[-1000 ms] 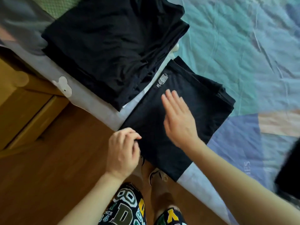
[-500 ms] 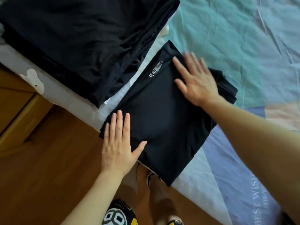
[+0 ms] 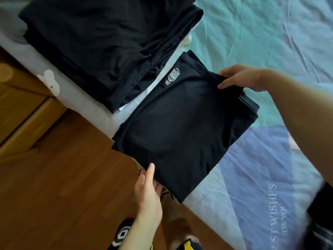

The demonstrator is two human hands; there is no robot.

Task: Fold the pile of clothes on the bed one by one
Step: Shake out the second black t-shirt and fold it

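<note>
A folded black garment (image 3: pixel 182 127) with a white printed label lies at the bed's edge, its near corner hanging over the floor. My left hand (image 3: pixel 148 184) grips its near edge, thumb on top and fingers underneath. My right hand (image 3: pixel 243 78) grips the far edge, thumb on top, fingers tucked under the cloth. A stack of folded black clothes (image 3: pixel 108 42) lies beside it at the upper left.
The bed (image 3: pixel 270 42) wears a teal and blue sheet with printed words. A dark garment (image 3: pixel 320 213) shows at the right edge. A wooden floor (image 3: pixel 63 186) and a wooden drawer unit (image 3: pixel 19 109) lie to the left.
Both hands were lying flat on the folded garment, smoothing it. Now each has slid to an opposite edge and taken hold of it.
</note>
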